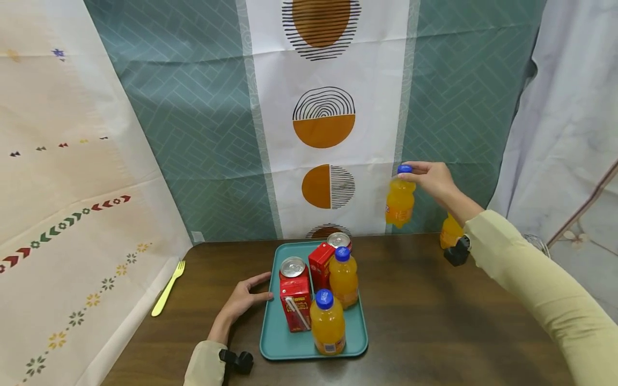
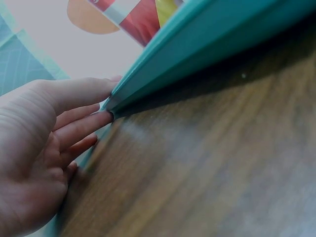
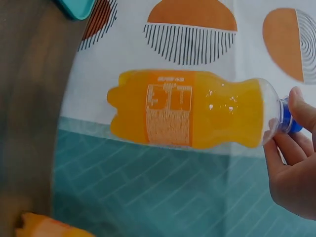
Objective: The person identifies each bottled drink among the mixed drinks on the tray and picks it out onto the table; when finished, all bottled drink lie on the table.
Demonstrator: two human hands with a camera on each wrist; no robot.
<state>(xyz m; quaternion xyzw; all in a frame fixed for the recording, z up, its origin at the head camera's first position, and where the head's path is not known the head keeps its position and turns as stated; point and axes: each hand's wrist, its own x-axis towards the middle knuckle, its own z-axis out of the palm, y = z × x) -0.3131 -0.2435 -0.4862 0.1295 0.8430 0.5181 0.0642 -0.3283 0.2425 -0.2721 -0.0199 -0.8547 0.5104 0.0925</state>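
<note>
Orange-drink bottle (image 1: 399, 205), probably weighty, smooth, slightly yielding, best held at neck (image 3: 270, 106), raised near far edge of worktop (image 1: 415, 311); right grip (image 1: 433, 177) pinching blue cap (image 1: 404, 169), left grip (image 1: 243, 299) spread against tray (image 1: 280, 343)

4 orange-drink bottles (image 1: 328, 328), 2 cans (image 1: 292, 267), 2 red cartons (image 1: 294, 308), 1 tray (image 1: 271, 346), 1 fork (image 1: 168, 289), 2 hands (image 1: 243, 300)
Bottles: 2 on tray, 1 held in right hand (image 1: 434, 178), 1 on bench (image 1: 410, 321), partly behind right arm (image 1: 526, 289). Cans: 1 front, 1 rear, rear one mostly hidden. Cartons: 1 front, 1 rear, both on tray. Wrist cameras (image 1: 456, 252): 2, one per wrist. Bench: 1.
</note>
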